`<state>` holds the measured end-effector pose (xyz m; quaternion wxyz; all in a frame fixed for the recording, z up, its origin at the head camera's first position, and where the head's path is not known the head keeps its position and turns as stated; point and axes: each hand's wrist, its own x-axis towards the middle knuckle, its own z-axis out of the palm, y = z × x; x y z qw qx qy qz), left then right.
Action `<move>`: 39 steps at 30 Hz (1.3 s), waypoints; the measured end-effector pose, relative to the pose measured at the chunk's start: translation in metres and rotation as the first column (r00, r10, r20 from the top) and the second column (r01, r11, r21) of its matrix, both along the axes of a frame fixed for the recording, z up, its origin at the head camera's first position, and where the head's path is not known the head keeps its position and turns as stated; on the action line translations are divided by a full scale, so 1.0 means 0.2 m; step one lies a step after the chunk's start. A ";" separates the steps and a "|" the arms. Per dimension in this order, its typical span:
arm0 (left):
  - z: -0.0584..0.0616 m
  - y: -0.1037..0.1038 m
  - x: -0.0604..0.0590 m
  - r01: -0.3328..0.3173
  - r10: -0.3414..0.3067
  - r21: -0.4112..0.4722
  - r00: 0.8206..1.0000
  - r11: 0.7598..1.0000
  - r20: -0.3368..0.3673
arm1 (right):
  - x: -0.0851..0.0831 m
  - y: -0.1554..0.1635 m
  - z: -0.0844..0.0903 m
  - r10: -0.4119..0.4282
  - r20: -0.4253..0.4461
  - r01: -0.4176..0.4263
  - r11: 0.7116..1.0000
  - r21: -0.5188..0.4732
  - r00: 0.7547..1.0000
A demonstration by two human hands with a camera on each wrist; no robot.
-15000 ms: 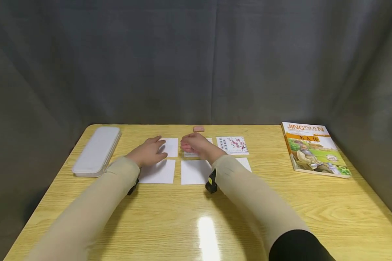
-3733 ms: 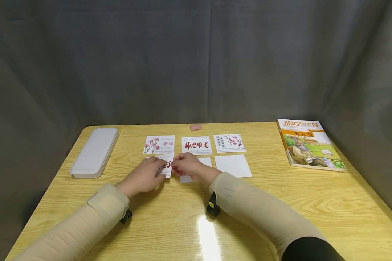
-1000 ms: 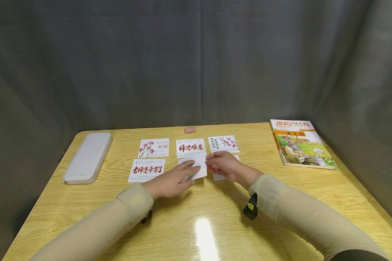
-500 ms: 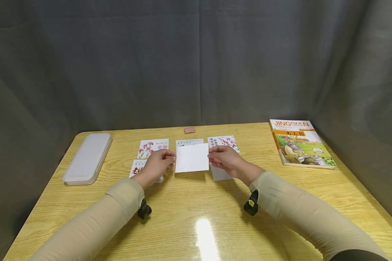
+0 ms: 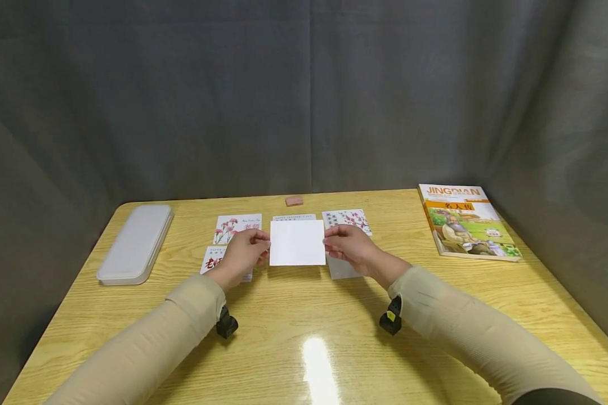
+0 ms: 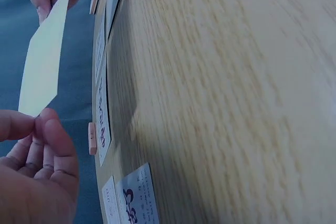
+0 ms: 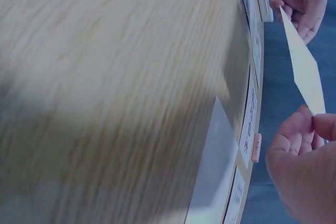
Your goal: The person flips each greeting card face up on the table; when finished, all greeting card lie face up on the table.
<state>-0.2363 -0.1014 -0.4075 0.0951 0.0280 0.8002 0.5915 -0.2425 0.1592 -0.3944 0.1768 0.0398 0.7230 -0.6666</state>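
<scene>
Both hands hold a blank-sided white card (image 5: 297,243) up off the table, one at each short edge. My left hand (image 5: 241,253) pinches its left edge between thumb and fingers, as the left wrist view confirms. On the opposite edge, my right hand (image 5: 353,247) pinches it the same way. Behind it a printed card (image 5: 294,217) is mostly covered. A carnation card (image 5: 231,226) and a red-lettered card (image 5: 212,260) lie by the left hand, partly hidden. Near the right hand lie a plum-blossom card (image 5: 355,219) and a white card (image 5: 343,270) with no print showing.
A white pencil case (image 5: 135,244) lies at the table's left. A pink eraser (image 5: 294,201) sits near the back edge. On the right is a book (image 5: 468,223) with a colourful cover. A grey curtain (image 5: 304,101) closes off the back and sides.
Earlier, cards were turned from blank to printed side at back left, back middle and front left. Within the last second the front middle card was lifted, and the left hand took its left edge.
</scene>
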 end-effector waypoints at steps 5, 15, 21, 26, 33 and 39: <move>0.00 0.00 0.01 -0.003 0.003 0.020 1.000 1.000 -0.027 | 0.00 0.00 -0.01 0.007 -0.025 -0.006 1.000 0.029 1.000; 0.00 -0.01 0.00 -0.001 0.008 0.130 0.999 0.991 -0.050 | 0.00 0.00 -0.03 0.025 -0.040 -0.028 0.998 -0.063 0.999; -0.01 -0.02 0.01 -0.002 0.008 0.131 0.999 0.991 -0.045 | 0.00 0.00 -0.04 -0.016 -0.044 0.012 0.994 -0.108 0.999; -0.03 -0.03 0.01 0.021 -0.017 0.136 0.999 0.990 -0.036 | -0.01 -0.02 -0.04 -0.028 -0.058 0.023 0.997 -0.078 0.998; -0.03 -0.02 -0.01 -0.004 0.001 0.130 1.000 0.992 0.021 | 0.00 -0.02 -0.06 0.030 -0.088 -0.027 0.999 0.036 0.996; -0.01 0.01 -0.01 0.171 -0.173 0.044 0.984 0.984 0.044 | 0.01 -0.04 -0.05 0.195 -0.125 -0.176 0.973 0.150 0.973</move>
